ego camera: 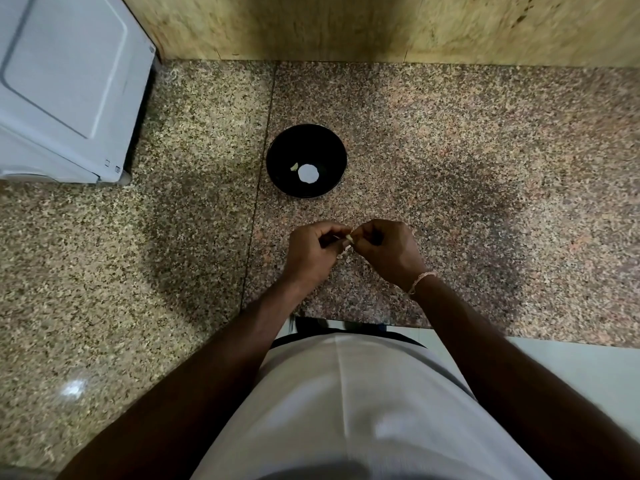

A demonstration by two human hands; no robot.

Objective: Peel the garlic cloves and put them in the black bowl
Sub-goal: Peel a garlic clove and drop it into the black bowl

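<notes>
A black bowl (277, 157) stands on the speckled granite counter (450, 168), with one small pale peeled clove (294, 166) inside beside a white glare spot. Just in front of the bowl, my left hand (310, 252) and my right hand (384, 249) meet over the counter. Both pinch a small garlic clove (349, 238) between their fingertips. A thin strip of papery skin (344, 252) hangs down from the clove between the hands. Most of the clove is hidden by my fingers.
A white appliance (65, 81) sits at the back left corner of the counter. A yellowish stone wall (381, 26) runs along the back. The counter's front edge (381, 323) lies close to my body, with pale floor at the right.
</notes>
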